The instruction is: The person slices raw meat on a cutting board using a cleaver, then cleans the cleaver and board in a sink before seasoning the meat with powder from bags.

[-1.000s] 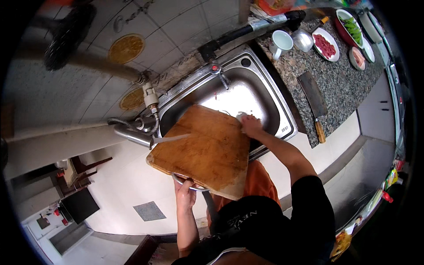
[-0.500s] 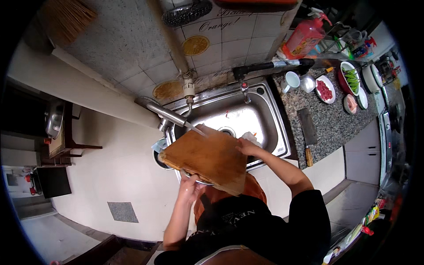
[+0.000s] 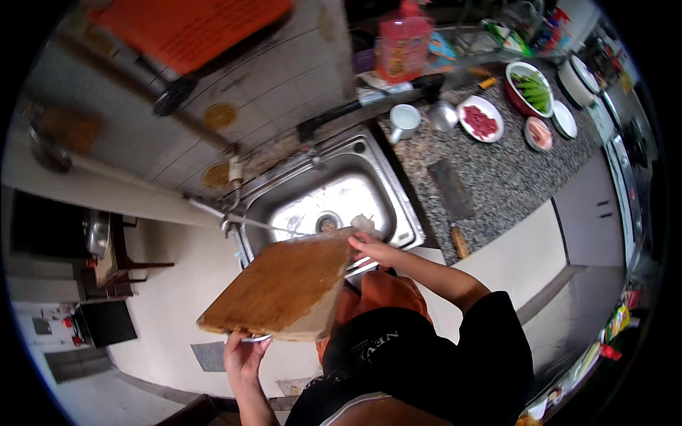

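A thick wooden cutting board [image 3: 284, 287], wet and brown with a paler patch near its front, is tilted between my hands at the near side of the sink [image 3: 394, 213]. My left hand [image 3: 245, 355] is closed on its near left edge, beside a strip of metal; the fingers beneath are partly hidden. At the far right corner, my right hand [image 3: 369, 247] grips the board with its thumb side uppermost. Water runs from the faucet [image 3: 213, 209] into the basin, just past the board's far edge. A whitish crumpled thing [image 3: 364, 224] lies in the basin near my right hand.
Right of the sink, a cleaver [image 3: 451, 192] lies on the granite counter [image 3: 504, 181]. Behind it stand a mug [image 3: 405, 121], a metal cup [image 3: 442, 116], a plate of red meat [image 3: 481, 119] and a bowl of green vegetables [image 3: 531, 92]. A pink pump bottle [image 3: 403, 46] stands behind the sink.
My view has turned to the right. The board has drawn back from under the water stream toward my body and left, still held in both hands.
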The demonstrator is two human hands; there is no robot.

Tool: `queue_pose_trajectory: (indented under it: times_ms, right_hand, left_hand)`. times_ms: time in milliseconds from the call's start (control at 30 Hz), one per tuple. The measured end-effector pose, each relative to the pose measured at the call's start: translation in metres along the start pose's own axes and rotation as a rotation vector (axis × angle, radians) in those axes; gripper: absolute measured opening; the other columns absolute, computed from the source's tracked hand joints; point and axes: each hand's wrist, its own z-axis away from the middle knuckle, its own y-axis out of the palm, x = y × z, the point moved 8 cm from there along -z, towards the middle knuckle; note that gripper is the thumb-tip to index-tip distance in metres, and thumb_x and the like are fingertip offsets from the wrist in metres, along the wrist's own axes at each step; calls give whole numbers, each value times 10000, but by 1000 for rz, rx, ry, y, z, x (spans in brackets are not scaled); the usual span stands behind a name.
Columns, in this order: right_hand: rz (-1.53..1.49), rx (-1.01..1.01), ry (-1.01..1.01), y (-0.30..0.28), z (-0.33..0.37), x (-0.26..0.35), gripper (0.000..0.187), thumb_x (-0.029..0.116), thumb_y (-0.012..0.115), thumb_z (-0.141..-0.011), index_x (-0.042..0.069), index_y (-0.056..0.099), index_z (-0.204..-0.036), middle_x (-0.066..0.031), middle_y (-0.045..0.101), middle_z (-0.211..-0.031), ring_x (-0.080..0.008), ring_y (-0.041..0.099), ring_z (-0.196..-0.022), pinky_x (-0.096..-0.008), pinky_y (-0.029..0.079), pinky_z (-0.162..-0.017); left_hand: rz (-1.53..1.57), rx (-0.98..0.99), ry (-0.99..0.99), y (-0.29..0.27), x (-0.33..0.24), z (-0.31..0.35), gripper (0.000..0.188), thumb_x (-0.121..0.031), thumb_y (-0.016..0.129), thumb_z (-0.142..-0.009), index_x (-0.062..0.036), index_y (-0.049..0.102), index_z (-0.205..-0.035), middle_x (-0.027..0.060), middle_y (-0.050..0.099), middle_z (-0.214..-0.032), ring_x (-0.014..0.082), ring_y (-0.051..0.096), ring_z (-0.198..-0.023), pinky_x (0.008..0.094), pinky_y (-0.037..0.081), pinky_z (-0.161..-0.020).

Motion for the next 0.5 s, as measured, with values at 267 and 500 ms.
queue_pose_trajectory:
  times_ms: [267,500]
  right_hand:
    - [973,-959,-415,-201,131,-2,454,206,702,-638,25,418,-942,-172,454,-948,-350,451,-902,-412,388,-765]
    - [812,-976,-290,-232,145,-63,429,195,706,-599,29,436,-887,-166,490,-901,-333,504,-868,-414,416,-715]
  left_hand:
    - [-72,51,67,57,31,53,332,-22,463,-727,-4,457,-1059,139,504,-1101,289,498,-1015,492,467,-795]
    - [-136,128,-8,99,61,54,362,21,443,-687,-4,457,-1048,134,528,-1042,279,528,-952,496,434,-826]
